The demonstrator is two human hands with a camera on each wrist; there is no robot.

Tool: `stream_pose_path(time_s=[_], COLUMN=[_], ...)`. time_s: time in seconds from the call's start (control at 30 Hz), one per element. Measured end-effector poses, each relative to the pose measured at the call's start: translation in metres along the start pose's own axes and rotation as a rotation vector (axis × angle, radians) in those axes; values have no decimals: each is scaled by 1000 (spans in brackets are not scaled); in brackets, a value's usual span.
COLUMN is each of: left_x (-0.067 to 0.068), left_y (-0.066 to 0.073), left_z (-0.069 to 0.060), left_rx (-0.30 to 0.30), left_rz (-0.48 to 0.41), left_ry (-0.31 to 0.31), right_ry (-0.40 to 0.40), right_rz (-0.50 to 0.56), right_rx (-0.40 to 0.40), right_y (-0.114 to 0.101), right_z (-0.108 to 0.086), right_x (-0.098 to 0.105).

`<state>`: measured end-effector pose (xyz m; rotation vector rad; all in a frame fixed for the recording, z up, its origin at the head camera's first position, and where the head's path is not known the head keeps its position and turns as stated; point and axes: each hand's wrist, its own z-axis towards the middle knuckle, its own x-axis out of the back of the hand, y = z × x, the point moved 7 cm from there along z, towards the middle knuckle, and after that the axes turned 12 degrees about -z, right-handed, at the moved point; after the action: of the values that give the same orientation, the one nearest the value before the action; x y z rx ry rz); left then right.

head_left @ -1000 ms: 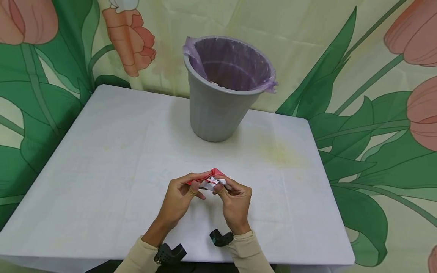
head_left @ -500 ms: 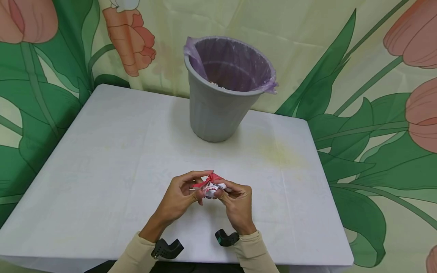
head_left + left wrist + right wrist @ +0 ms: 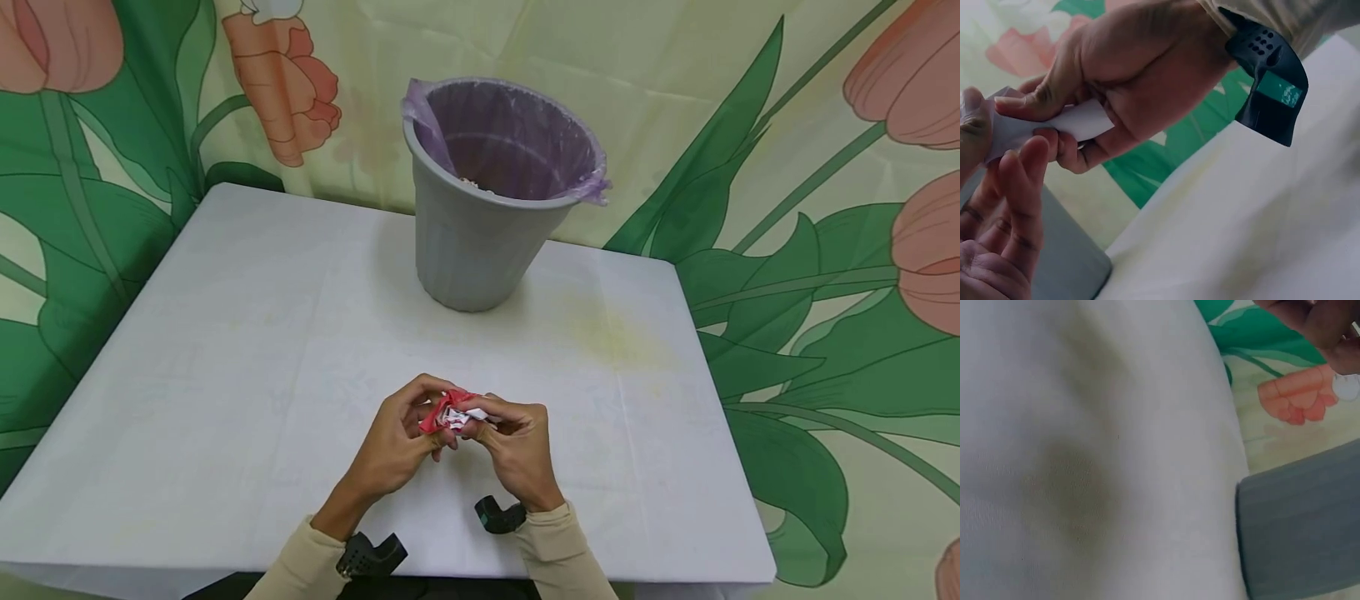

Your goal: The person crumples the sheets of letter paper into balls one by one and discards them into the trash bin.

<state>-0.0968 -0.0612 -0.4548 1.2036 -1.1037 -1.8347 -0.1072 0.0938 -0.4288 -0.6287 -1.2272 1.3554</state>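
Observation:
A crumpled piece of red and white paper (image 3: 447,412) is held between both hands, above the front of the table. My left hand (image 3: 393,442) pinches its left side between thumb and fingers. On the other side my right hand (image 3: 523,454) grips the white part with curled fingers and thumb. In the left wrist view a white folded end of the paper (image 3: 1090,120) sticks out under the right thumb, and the left fingertips meet it from below. Fingers cover much of the paper. Only part of a hand shows at the right wrist view's top right corner; which hand, I cannot tell.
A grey bin (image 3: 480,250) with a purple bag lining stands at the back middle of the table, beyond the hands. Something pale lies inside it. A white cloth covers the table (image 3: 225,375). A flower-printed curtain (image 3: 675,108) hangs close behind.
Both hands have turned and squeezed the paper, which looks more compact. Its red part has shifted left and nearer to me, over the left thumb. The bin has not moved.

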Motion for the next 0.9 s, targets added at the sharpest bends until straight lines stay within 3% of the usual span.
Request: stream_pose_path(time_s=[0.37,0.5,0.7,0.8,0.9], left_x=[3,3,1,-1,-1], left_y=[9,10,7,6,5], left_z=[2,2,-2,-5,-7], left_rx=[-94,-112,-146,-173,-192], left_rz=[91,109,113,115,121], left_ry=[150,183,270,307,328], right_ry=[64,133,266,264,210], right_rz=[107,108,69,21,-17], right_rx=[-102,-122,-93,-70,-66], right_y=[2,3,6,6,5], right_z=[1,-1,-4,-5,-5], right_x=[-7,-8,-9,-13,-18])
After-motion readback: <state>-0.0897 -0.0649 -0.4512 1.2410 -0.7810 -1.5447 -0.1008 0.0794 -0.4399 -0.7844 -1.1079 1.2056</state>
